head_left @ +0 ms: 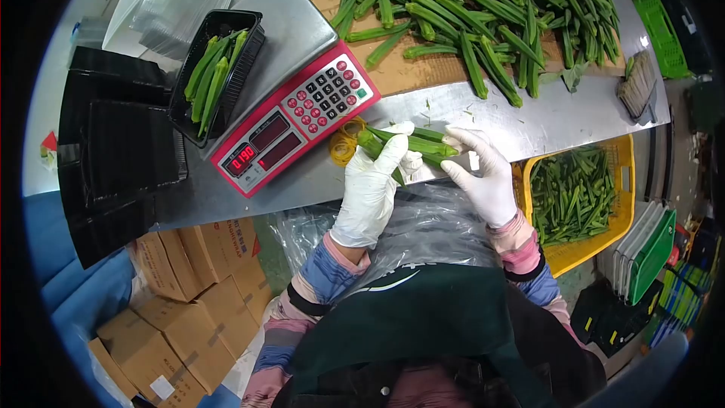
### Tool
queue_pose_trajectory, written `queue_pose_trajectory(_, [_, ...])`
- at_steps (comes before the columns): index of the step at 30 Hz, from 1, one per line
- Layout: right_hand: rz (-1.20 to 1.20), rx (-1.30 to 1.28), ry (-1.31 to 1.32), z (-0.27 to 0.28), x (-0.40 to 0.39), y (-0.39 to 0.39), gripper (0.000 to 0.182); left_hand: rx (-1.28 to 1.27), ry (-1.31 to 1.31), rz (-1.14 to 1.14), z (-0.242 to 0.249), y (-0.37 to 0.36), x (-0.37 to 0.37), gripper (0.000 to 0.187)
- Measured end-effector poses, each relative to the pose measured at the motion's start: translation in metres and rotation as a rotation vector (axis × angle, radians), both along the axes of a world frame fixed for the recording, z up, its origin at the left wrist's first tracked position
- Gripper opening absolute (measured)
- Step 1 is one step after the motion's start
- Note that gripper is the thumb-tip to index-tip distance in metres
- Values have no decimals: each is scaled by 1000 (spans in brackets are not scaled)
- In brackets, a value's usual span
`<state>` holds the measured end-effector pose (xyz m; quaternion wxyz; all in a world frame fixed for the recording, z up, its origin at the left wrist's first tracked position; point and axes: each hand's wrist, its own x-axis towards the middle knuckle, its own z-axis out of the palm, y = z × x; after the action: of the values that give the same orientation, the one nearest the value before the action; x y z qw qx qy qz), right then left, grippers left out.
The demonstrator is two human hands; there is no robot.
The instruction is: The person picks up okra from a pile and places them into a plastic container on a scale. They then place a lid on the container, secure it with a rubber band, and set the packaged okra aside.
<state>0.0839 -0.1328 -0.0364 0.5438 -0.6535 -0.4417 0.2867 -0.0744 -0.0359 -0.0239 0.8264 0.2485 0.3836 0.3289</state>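
Note:
White gloves cover both my hands. My left hand [371, 189] is closed around several okra pods [423, 145] above the table's front edge. The thumb and fingers of my right hand [483, 174] pinch the right ends of the same pods. Just left of the pods lie yellow rubber bands [345, 143]. A red scale [294, 117] reads 0.190, and a black tray [215, 72] holding several okra pods rests tilted on its metal plate.
Loose okra [491, 15] is heaped on cardboard at the back. A yellow crate [628, 181] of okra stands at the right, below the table edge. Black trays [128, 143] are stacked at the left, a brush [638, 87] lies far right, and cartons [181, 332] sit lower left.

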Motion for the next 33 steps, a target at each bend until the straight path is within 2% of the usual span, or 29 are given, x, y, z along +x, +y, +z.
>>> queue_pose_trajectory(4, [55, -71, -8, 9, 22, -20, 32, 25, 5, -100, 1, -4, 1, 27])
queue_pose_trajectory(5, [-30, -142, 73, 12, 38, -38, 26, 19, 6, -126, 1, -5, 1, 27])
queue_pose_trajectory(6, [-108, -320, 79, 36, 59, -57, 24, 12, 7, -149, 0, -4, 1, 27])
queue_pose_trajectory(7, [-146, -330, 6, 39, 91, -86, 24, 29, 40, -152, -1, 0, 0, 28])
queue_pose_trajectory(9, [-416, -506, -292, 50, 134, -142, 25, 56, 106, -155, -3, 10, -5, 28])
queue_pose_trajectory(11, [-608, -583, -895, 37, 176, -201, 26, 112, 209, -119, -3, 15, -8, 28])
queue_pose_trajectory(14, [-637, -360, -575, 54, 143, -157, 26, 53, 237, -79, -4, 19, -10, 26])
queue_pose_trajectory(17, [-374, -356, -433, 28, 91, -87, 26, 59, 216, -25, -2, 16, -17, 26])
queue_pose_trajectory(20, [-93, -163, -310, -2, 34, -26, 29, 89, 210, 31, -2, 16, -28, 25])
queue_pose_trajectory(23, [-43, -209, -543, -40, 26, 3, 26, 68, 273, 67, 4, 15, -33, 24])
queue_pose_trajectory(24, [-29, -227, -460, -41, 27, 6, 26, 64, 278, 77, 3, 14, -33, 24])
queue_pose_trajectory(29, [-65, -267, 62, -58, 43, -9, 21, 48, 264, 18, -3, 9, -28, 24])
queue_pose_trajectory(30, [-73, -316, 239, -28, 44, -13, 20, 42, 258, 8, -3, 8, -25, 25])
queue_pose_trajectory(31, [-112, -259, 323, -15, 51, -22, 20, 35, 252, 0, -3, 7, -24, 25])
queue_pose_trajectory(32, [-208, -334, 206, 3, 66, -38, 20, 43, 263, -5, -3, 7, -24, 25])
queue_pose_trajectory(33, [-313, -281, 189, 15, 78, -54, 20, 52, 271, -9, -2, 8, -24, 25])
